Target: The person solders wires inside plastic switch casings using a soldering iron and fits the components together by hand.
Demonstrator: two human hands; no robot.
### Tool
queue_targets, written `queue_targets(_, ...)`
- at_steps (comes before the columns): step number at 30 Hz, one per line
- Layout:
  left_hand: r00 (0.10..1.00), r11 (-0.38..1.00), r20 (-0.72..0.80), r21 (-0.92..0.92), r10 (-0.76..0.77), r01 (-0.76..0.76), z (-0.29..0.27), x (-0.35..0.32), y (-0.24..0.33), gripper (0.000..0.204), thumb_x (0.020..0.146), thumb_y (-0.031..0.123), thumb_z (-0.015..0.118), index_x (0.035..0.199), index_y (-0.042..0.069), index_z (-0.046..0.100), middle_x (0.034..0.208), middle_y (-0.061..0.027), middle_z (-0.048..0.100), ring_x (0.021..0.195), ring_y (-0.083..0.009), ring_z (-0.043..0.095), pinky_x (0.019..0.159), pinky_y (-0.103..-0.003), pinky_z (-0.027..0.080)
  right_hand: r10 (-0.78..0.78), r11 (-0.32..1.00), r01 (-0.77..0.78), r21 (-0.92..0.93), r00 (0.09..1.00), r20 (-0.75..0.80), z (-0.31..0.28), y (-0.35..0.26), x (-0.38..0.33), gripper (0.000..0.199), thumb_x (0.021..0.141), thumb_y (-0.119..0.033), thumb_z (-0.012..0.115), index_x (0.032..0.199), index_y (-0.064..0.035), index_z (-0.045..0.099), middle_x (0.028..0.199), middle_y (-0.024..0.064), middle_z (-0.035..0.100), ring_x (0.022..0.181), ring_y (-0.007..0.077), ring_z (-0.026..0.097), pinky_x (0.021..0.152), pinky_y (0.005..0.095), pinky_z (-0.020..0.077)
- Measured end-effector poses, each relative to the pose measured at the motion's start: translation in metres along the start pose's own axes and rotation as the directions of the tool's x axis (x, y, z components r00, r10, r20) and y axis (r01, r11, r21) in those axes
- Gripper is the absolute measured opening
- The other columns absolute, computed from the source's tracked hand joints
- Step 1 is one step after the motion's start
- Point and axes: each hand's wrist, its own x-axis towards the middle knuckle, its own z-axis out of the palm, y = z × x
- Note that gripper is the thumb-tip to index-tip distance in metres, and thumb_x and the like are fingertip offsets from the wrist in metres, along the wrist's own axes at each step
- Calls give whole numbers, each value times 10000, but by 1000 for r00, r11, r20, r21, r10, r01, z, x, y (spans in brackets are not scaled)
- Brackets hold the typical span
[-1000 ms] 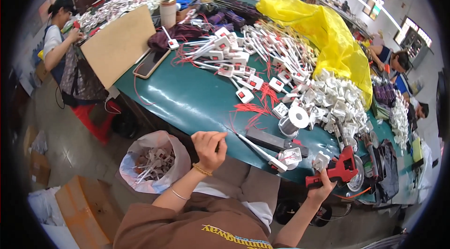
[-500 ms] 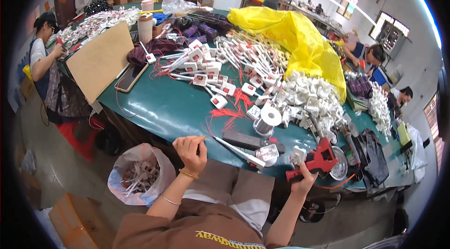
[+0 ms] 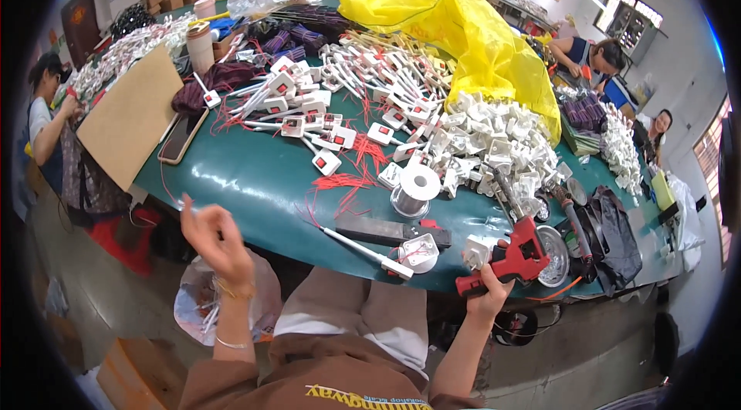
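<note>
My right hand [image 3: 489, 293] is closed round the handle of a red soldering gun [image 3: 519, 257] at the table's near edge. A small white plastic housing [image 3: 478, 250] sits against its fingertips and seems held too. My left hand [image 3: 220, 244] is raised at the near left, index finger stretched out, the others loosely bent, with nothing visible in it. A thin red wire hangs over the edge close to that fingertip. Between my hands lie a white stick-shaped part [image 3: 363, 249] with red wires, a round white housing [image 3: 419, 252] and a dark grey bar [image 3: 378, 231].
A solder wire spool [image 3: 411, 192] stands mid-table. Beyond it are heaps of white switch parts [image 3: 309, 101] and white housings [image 3: 494, 144] beside a yellow plastic sheet [image 3: 463, 32]. A phone [image 3: 184, 136] and cardboard sheet [image 3: 127, 120] lie left. A bag of parts [image 3: 262, 294] stands below; people work alongside.
My left hand has moved left from the table's front edge, and its curled fingers have loosened. The right hand keeps the soldering gun in about the same place. The view has shifted slightly.
</note>
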Motion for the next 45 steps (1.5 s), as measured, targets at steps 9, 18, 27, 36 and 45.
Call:
queue_targets(9, 986, 980, 62, 129, -158, 149, -7, 49, -33, 98, 892, 57, 587, 917, -23, 537, 1487, -131, 321, 540, -54, 408, 489, -239, 362, 30, 1000, -31, -6, 997, -64, -9, 11, 4, 550, 833, 22, 574, 1355, 6, 402, 1293, 155, 504, 1113, 318, 566, 933, 502, 484)
queue_targets(18, 978, 949, -74, 236, -196, 208, -26, 47, -69, 646, 872, 77, 569, 1421, 37, 230, 614, -83, 554, 541, -195, 556, 543, -315, 441, -95, 990, 55, -128, 938, -333, 23, 18, 6, 250, 748, -195, 723, 804, 28, 624, 531, 112, 512, 393, 164, 428, 364, 297, 333)
queue_targets(27, 903, 865, -142, 261, -405, 429, -10, 27, -97, 467, 850, 119, 584, 1281, 52, 419, 617, -97, 607, 545, -276, 602, 520, -390, 450, -129, 992, 128, -23, 988, -88, 44, 21, 40, 315, 809, -109, 635, 1060, 33, 507, 872, 152, 512, 714, 236, 495, 626, 366, 399)
queue_targets(36, 929, 865, -59, 349, -364, 361, 2, 22, -87, 362, 859, 79, 577, 1205, 26, 483, 574, -71, 550, 498, -196, 541, 513, -325, 424, -29, 998, 32, -53, 999, 45, -3, 18, 25, 477, 870, -23, 547, 1316, 38, 390, 1212, 191, 512, 1034, 308, 561, 888, 435, 464)
queue_targets(45, 769, 954, 570, -113, 290, -277, 58, -35, 37, 336, 734, 83, 697, 1058, 39, 621, 887, -70, 625, 797, -241, 563, 753, -358, 428, -32, 999, 31, 14, 997, 72, 2, 12, 6, 598, 827, 98, 507, 1387, 32, 309, 1336, 179, 423, 1166, 358, 511, 953, 629, 428)
